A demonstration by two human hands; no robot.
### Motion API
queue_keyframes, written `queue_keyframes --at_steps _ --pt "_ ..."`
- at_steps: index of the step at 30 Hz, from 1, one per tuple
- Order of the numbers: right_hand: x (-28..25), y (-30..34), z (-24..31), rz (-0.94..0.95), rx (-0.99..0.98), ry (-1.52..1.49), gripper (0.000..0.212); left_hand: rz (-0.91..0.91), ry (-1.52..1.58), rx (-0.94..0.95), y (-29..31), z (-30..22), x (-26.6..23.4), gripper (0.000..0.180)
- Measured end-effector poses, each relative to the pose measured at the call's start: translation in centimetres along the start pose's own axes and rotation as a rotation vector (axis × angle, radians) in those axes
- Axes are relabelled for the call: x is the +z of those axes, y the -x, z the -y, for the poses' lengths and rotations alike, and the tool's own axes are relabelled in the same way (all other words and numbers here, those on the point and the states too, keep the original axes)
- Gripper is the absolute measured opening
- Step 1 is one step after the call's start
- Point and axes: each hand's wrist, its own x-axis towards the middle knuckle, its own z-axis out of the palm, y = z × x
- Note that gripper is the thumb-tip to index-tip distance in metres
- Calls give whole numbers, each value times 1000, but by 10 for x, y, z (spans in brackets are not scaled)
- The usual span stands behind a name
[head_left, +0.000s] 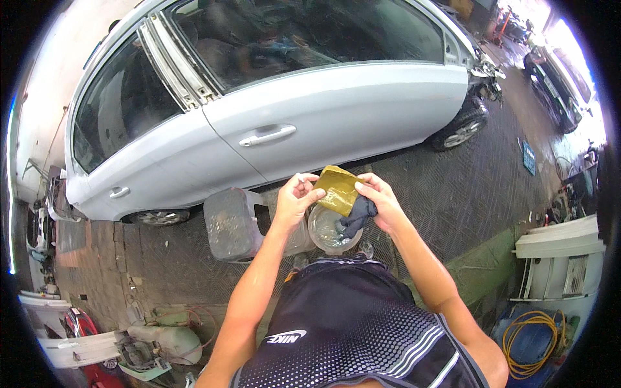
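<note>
In front of my body, over a round clear bucket (pixel 314 235), both hands hold up a folded olive-yellow sheet of sandpaper (pixel 337 190) that looks wet and shiny. My left hand (pixel 297 198) pinches its left edge between thumb and fingers. The right edge is gripped by my right hand (pixel 383 203), thumb on top. A dark cloth (pixel 359 216) hangs from that same right hand, its lower end above the bucket. Some of the right fingers are hidden behind the sheet and cloth.
A matte grey car (pixel 349 107) stands close ahead. A worn grey plastic stool (pixel 230 223) sits left of the bucket. Car parts and a pale tank (pixel 171 344) lie at lower left. A coiled yellow hose (pixel 532 343) is at lower right, another car (pixel 557 81) at far right.
</note>
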Motion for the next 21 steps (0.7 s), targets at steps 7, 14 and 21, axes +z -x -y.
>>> queue_keyframes --at_steps 7,14,21 --pt "-7 11 -2 -3 -85 -125 21 8 44 170 25 -19 23 41" --pt "-14 14 -4 38 -93 -101 22 161 -7 208 24 -13 16 16" --pt "-5 18 -6 48 -111 -91 25 -8 120 98 21 -4 21 15"
